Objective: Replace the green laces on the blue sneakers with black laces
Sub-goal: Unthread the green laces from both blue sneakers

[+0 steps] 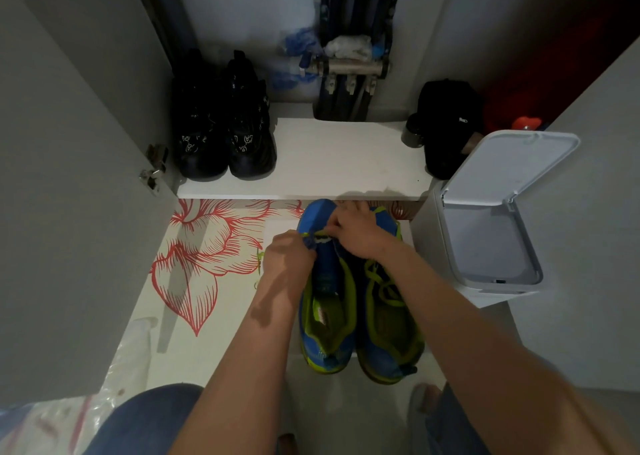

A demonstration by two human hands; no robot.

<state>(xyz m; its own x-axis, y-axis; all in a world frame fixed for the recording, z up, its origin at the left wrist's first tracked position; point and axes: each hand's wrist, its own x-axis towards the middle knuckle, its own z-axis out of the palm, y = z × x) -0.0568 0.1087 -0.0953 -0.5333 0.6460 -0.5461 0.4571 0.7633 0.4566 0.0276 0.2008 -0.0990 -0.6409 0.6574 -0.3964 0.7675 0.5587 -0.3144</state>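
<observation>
A pair of black sneakers (225,125) is being kept on the white shelf (346,163) at far left, above a floral mat (214,246). On the floor, the left blue sneaker (325,281) is being stripped of its green lace (317,235). A last run near the toe is being pinched by the left hand (289,257) and, seemingly, by the curled fingertips of the right hand (356,232), and the upper eyelets appear already bare. The right blue sneaker (391,333), touching its mate, is lying fully laced in green. A white bin (427,239) is standing open at right. No black laces are being shown. The job is being judged under half done, with one unlacing and both relacings remaining.
</observation>
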